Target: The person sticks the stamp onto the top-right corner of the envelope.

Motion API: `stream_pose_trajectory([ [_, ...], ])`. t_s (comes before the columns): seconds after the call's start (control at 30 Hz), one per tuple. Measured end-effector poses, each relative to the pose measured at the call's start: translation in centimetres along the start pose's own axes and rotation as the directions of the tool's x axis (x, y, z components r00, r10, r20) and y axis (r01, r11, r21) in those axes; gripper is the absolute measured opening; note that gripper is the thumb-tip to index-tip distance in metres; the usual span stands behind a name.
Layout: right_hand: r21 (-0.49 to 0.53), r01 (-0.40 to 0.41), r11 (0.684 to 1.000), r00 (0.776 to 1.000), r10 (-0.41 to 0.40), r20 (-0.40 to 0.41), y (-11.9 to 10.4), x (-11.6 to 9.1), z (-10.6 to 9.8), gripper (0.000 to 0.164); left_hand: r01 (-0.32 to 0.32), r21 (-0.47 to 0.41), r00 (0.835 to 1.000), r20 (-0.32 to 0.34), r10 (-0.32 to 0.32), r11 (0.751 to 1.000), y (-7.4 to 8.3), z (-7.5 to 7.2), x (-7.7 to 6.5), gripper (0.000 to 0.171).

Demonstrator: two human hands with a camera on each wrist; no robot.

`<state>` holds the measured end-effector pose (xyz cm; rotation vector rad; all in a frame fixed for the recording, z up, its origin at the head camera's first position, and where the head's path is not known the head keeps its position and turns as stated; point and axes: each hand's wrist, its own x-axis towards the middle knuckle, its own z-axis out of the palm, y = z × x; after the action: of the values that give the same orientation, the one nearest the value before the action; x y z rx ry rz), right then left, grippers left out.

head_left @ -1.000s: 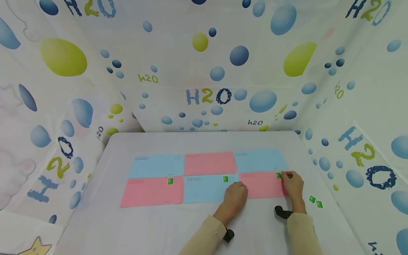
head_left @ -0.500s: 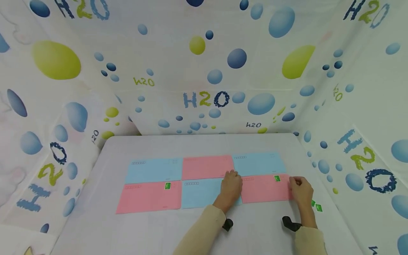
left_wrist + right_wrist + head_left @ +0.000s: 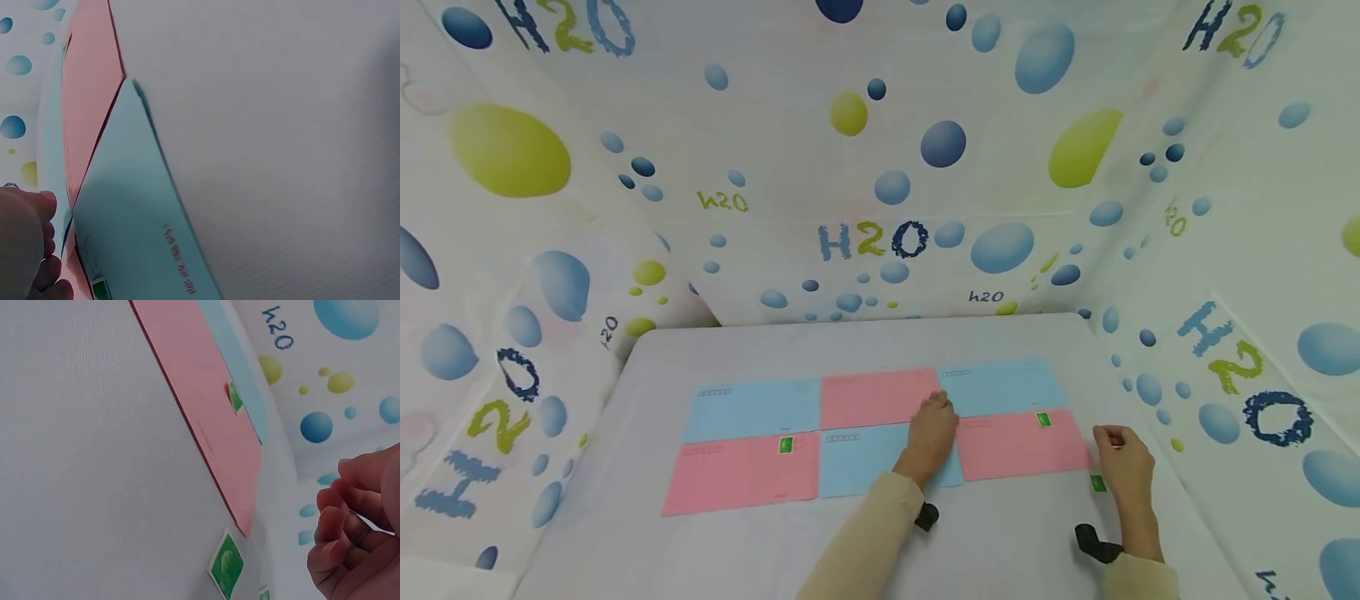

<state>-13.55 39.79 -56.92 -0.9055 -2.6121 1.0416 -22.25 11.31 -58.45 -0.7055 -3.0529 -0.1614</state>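
My left hand [image 3: 934, 433] lies over the seam between the middle envelopes, fingers loosely curled, holding nothing. Under it is the front middle blue envelope [image 3: 853, 467]; its green stamp [image 3: 100, 289] is hidden from the head view. My right hand [image 3: 1126, 462] is beside the right end of the front right pink envelope [image 3: 1022, 454]. Its thumb and forefinger come close together, with nothing visible between them in the right wrist view. A loose green stamp [image 3: 1098, 483] lies on the table beside that hand. Another loose stamp [image 3: 264, 594] shows at the bottom edge of the right wrist view.
Several pink and blue envelopes form two rows on the white table [image 3: 1000, 542]. The front left pink envelope [image 3: 737, 479] bears a green stamp [image 3: 786, 445], and so does the front right one. Patterned cloth walls [image 3: 880, 125] enclose the back and sides.
My right hand has drawn away from the stamp on the front right envelope to the right, over the loose stamps. My left hand has moved up, covering the middle envelope's stamp.
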Motion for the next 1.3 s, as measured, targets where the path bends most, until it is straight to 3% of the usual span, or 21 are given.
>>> stream_pose_trajectory([
  [0.17, -0.014, -0.013, 1.000, 1.000, 0.013, -0.001, 0.4, -0.2, -1.1, 0.045, 0.031, -0.064, 0.999, 0.017, -0.030, 0.997, -0.3, 0.0, 0.2, 0.039],
  [0.33, -0.018, -0.034, 0.999, 0.999, 0.034, -0.014, 1.1, -0.6, -1.8, 0.044, 0.042, -0.062, 0.998, 0.051, -0.039, 0.997, -0.3, 0.2, 0.4, 0.043],
  [0.6, -0.002, -0.083, 0.997, 0.996, 0.083, -0.023, 2.0, -1.4, -1.8, 0.046, 0.026, 0.041, 0.997, 0.078, -0.029, 0.999, -0.2, 0.9, 0.6, 0.038],
  [0.7, -0.001, -0.097, 0.995, 0.995, 0.097, -0.021, 2.3, -1.7, -1.7, 0.046, 0.046, 0.039, 0.995, 0.089, -0.050, 0.998, -0.2, 0.8, 0.5, 0.040],
  [1.1, -0.035, -0.141, 0.989, 0.989, 0.142, 0.039, 2.7, -2.5, -1.2, 0.042, 0.053, -0.037, 0.998, 0.038, -0.052, 0.998, 0.2, 0.8, 0.5, 0.037],
  [1.3, -0.042, -0.137, 0.990, 0.984, 0.141, 0.105, 3.4, -2.5, -0.9, 0.044, 0.046, -0.022, 0.998, 0.035, -0.045, 0.999, 0.4, 0.6, 0.5, 0.035],
])
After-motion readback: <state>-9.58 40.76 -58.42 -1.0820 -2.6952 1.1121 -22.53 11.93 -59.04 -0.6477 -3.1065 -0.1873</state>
